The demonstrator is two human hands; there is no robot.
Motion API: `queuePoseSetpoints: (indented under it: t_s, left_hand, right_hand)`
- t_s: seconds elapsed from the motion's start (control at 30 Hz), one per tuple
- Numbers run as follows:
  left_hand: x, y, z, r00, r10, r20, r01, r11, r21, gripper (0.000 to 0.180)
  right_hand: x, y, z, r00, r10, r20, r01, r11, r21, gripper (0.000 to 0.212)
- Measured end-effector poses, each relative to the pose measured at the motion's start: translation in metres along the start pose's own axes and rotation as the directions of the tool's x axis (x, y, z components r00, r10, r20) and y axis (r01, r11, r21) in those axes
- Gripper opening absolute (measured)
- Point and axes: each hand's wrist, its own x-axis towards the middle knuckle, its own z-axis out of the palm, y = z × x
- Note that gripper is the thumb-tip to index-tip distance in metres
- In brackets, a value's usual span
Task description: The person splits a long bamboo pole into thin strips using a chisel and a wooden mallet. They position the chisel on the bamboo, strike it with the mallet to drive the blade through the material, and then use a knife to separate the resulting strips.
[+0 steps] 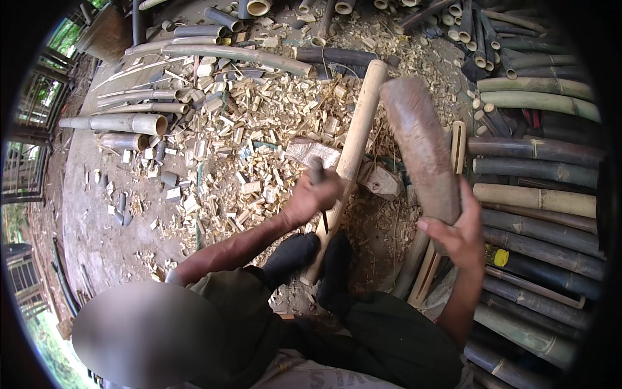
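Observation:
A pale, peeled bamboo pole slants away from me, its near end between my two dark-covered feet. My left hand is closed round a chisel; its handle sticks up above the fist, and the dark blade points down at the pole's near part. I cannot tell whether the tip touches. To the right, my right hand grips the narrow end of a thick, worn wooden club. The club's broad end is raised, right of the pole's far end.
Pale wood chips cover the ground ahead. Blocks of wood lie under and beside the pole. Dark bamboo poles are stacked at the right; cut bamboo lengths lie far left. A yellow-capped object sits among the right-hand poles.

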Motion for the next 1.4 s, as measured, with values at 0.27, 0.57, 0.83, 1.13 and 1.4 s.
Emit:
queuePoseSetpoints:
  t_s: [0.27,0.57,0.83,1.13,1.4]
  left_hand:
    - [-0.006,-0.014,0.021,0.993,0.025,0.118,-0.046,0.983,0.177,0.027]
    - [0.005,-0.017,0.024,0.98,-0.01,0.2,-0.035,0.975,0.219,0.028]
    - [-0.009,-0.024,0.031,0.99,-0.009,0.14,0.015,0.999,-0.041,0.011]
    - [0.007,-0.019,0.006,0.991,-0.136,-0.012,0.132,0.98,-0.15,0.017]
    - [0.046,-0.048,-0.047,0.934,-0.34,0.11,0.344,0.776,-0.528,0.029]
  right_hand:
    - [0.031,-0.064,0.015,0.994,-0.076,0.077,0.094,0.957,-0.273,0.061]
    - [0.056,-0.113,-0.008,0.931,-0.351,-0.103,0.345,0.935,-0.079,0.051]
    - [0.067,-0.035,0.023,0.934,0.228,0.276,0.02,0.735,-0.677,0.067]
    - [0.026,-0.039,-0.004,0.991,-0.135,-0.022,0.136,0.989,0.05,0.072]
    - [0.007,-0.022,0.0,0.993,0.092,0.077,-0.108,0.965,0.24,0.08]
